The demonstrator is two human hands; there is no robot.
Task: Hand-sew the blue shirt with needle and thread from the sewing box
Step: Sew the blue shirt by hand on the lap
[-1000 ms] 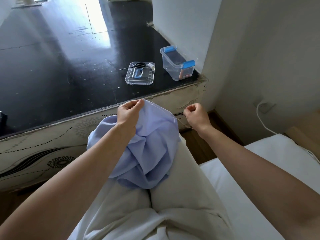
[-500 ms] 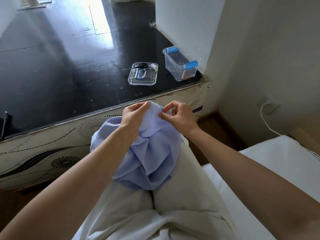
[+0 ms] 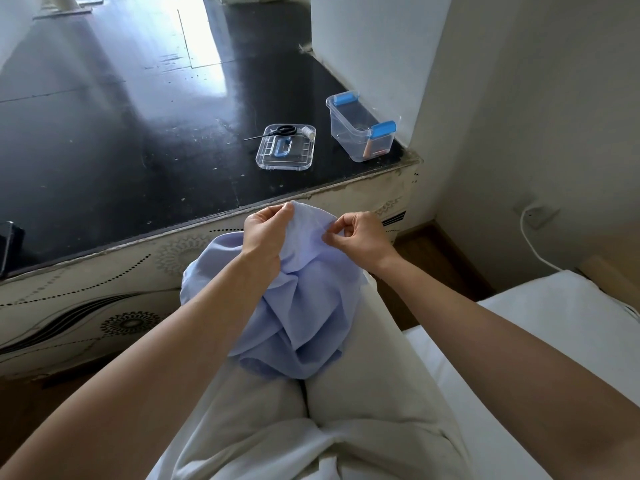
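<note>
The blue shirt (image 3: 304, 306) lies bunched on my lap, over my knees. My left hand (image 3: 265, 233) grips a raised fold of it at the top edge. My right hand (image 3: 360, 237) is at the fabric just to the right, thumb and forefinger pinched together against the cloth; the needle itself is too thin to make out. On the black ledge ahead stands the clear sewing box (image 3: 362, 131) with blue clips. Its lid (image 3: 285, 152) lies to the left and carries black scissors (image 3: 282, 130) and a white thread spool (image 3: 307, 131).
The black ledge (image 3: 138, 140) runs across in front of my knees, with a patterned front panel (image 3: 86, 299) below. A white wall corner (image 3: 381, 46) stands behind the box. A white mattress (image 3: 540, 334) is at my right, and a white cable (image 3: 533, 244) hangs from a wall socket.
My right hand moved left from beside the shirt, where it held the thread out, back to the fabric fold and now pinches at the cloth. My left hand kept its grip.
</note>
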